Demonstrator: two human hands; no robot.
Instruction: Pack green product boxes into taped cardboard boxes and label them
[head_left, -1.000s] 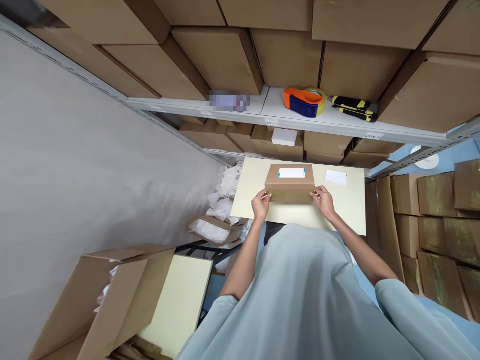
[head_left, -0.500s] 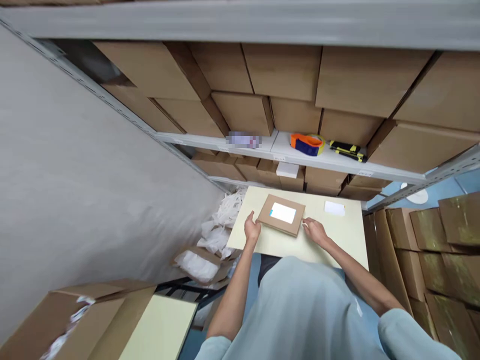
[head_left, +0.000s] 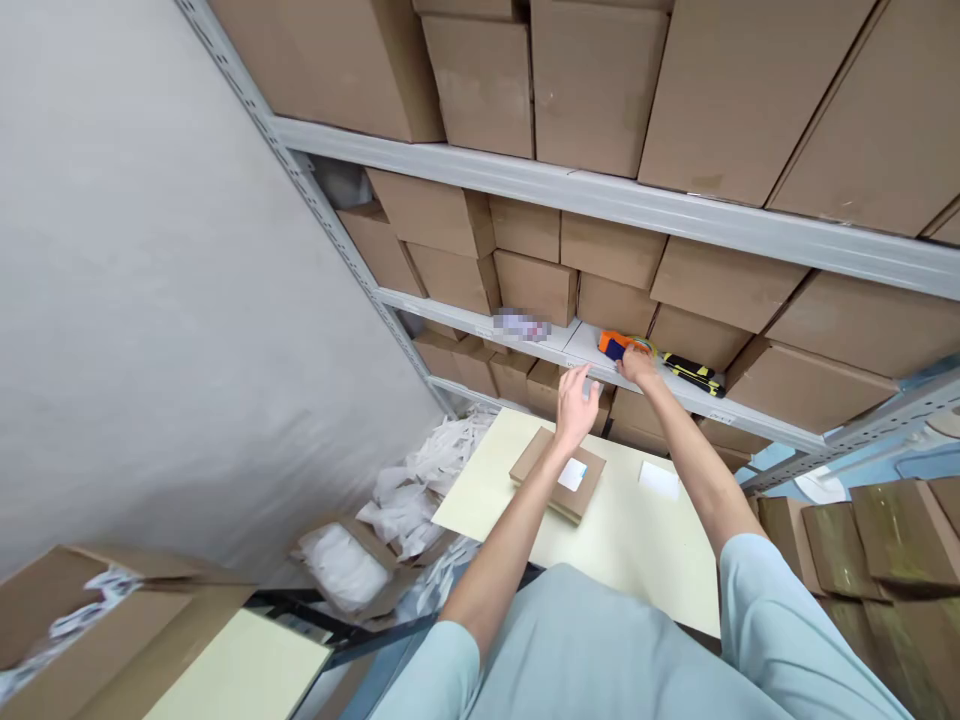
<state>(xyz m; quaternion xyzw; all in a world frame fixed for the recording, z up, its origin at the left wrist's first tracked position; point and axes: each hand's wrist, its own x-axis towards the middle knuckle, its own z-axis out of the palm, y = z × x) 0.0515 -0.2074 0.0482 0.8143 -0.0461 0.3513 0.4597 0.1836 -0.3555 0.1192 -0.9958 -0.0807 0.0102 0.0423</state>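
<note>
Hands: the right hand (head_left: pixel 637 364) is at the tape dispenser (head_left: pixel 612 346), fingers bent against its body; how firmly they close cannot be told. The left hand (head_left: pixel 576 408) is raised above the cardboard box (head_left: pixel 568 500), fingers partly extended, thumb apart, with nothing visible in its hold. A grey shelving rack (head_left: pixel 600 195), loaded with cartons (head_left: pixel 600 90), spans the far side. The pale yellow table (head_left: pixel 637 550) stands before it. The closed box lies flat on the table, set at an angle, partly covered by the left forearm (head_left: pixel 510 540). The orange-and-blue dispenser rests on a shelf (head_left: pixel 570 340); black-and-yellow tools (head_left: pixel 701 371) lie just right of it. A white label (head_left: pixel 572 474) is on the box top.
</note>
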